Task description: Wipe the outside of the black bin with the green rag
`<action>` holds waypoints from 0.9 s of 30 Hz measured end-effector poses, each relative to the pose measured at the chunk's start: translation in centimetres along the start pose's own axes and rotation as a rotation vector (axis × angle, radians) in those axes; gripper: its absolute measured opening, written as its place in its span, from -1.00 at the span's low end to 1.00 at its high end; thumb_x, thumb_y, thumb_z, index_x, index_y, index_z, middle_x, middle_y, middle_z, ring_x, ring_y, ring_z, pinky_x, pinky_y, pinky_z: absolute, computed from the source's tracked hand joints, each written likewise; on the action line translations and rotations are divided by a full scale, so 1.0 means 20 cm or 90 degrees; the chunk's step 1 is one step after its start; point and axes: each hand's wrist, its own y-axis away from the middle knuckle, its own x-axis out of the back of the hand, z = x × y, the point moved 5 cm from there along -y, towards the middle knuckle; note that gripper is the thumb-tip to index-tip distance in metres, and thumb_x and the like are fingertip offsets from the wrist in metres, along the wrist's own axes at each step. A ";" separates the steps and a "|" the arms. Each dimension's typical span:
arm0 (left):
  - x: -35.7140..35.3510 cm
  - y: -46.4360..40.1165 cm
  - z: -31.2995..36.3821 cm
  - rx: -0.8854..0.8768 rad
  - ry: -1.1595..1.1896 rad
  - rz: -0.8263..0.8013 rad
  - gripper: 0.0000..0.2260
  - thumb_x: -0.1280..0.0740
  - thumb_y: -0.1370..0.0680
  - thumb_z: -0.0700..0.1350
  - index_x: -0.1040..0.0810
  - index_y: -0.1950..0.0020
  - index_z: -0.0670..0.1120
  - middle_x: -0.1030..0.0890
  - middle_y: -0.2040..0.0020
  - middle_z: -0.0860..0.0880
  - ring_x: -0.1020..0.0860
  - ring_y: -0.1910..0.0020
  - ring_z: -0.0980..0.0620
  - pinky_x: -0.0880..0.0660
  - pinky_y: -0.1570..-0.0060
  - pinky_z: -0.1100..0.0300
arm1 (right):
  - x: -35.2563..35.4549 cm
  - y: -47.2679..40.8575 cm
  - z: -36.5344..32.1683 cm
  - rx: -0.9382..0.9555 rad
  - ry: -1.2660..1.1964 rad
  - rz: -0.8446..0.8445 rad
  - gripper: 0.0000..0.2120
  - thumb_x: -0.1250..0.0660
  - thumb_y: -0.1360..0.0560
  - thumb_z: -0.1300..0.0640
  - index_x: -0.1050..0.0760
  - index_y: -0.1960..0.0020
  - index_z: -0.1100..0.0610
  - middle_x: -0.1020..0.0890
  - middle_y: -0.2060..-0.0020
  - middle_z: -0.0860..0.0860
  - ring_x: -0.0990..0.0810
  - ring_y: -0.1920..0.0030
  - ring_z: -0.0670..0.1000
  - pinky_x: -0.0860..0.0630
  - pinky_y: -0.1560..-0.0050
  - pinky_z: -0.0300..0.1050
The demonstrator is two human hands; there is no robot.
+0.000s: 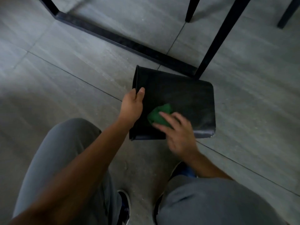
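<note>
The black bin [183, 93] lies on its side on the grey floor, its open rim facing left and one flat side facing up. My left hand [132, 105] grips the bin's rim, thumb on the outer wall. My right hand [177, 135] presses the bunched green rag [159, 115] flat against the bin's upturned side near its front edge; the fingers cover part of the rag and look blurred.
A black metal table frame [123, 41] runs across the floor just behind the bin, with an upright leg [215, 44] touching its far corner. Two chair legs [191, 10] stand further back. My knees in grey trousers fill the foreground.
</note>
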 end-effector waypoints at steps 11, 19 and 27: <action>-0.06 0.01 -0.17 0.147 0.149 0.010 -0.67 -0.20 -0.69 0.18 -0.60 -0.10 -0.03 -0.70 -0.02 -0.11 -0.71 0.02 -0.07 -0.67 -0.08 -0.13 | 0.07 0.03 0.26 -0.383 -0.014 0.142 -0.56 -0.18 -0.51 0.18 -0.65 -0.27 -0.08 -0.53 -0.39 0.19 -0.48 -0.26 0.38 -0.49 -0.23 0.31; -0.03 -0.02 -0.20 0.160 0.115 0.019 -0.66 -0.21 -0.70 0.17 -0.57 0.00 -0.06 -0.67 0.07 -0.10 -0.68 0.06 -0.09 -0.64 0.09 0.03 | 0.03 0.22 0.29 -0.526 -0.017 0.179 -0.63 -0.32 -0.47 0.24 -0.67 -0.22 0.05 -0.43 -0.39 0.26 -0.45 -0.23 0.39 -0.50 -0.23 0.27; -0.11 0.01 -0.14 0.080 0.086 -0.063 -0.68 -0.22 -0.71 0.11 -0.61 -0.13 -0.12 -0.72 -0.03 -0.12 -0.72 -0.01 -0.08 -0.68 -0.07 -0.11 | 0.03 0.09 0.09 -0.293 -0.054 0.139 -0.71 -0.34 -0.42 0.07 -0.57 -0.14 -0.02 -0.43 -0.31 0.12 -0.45 -0.23 0.19 -0.47 -0.20 0.03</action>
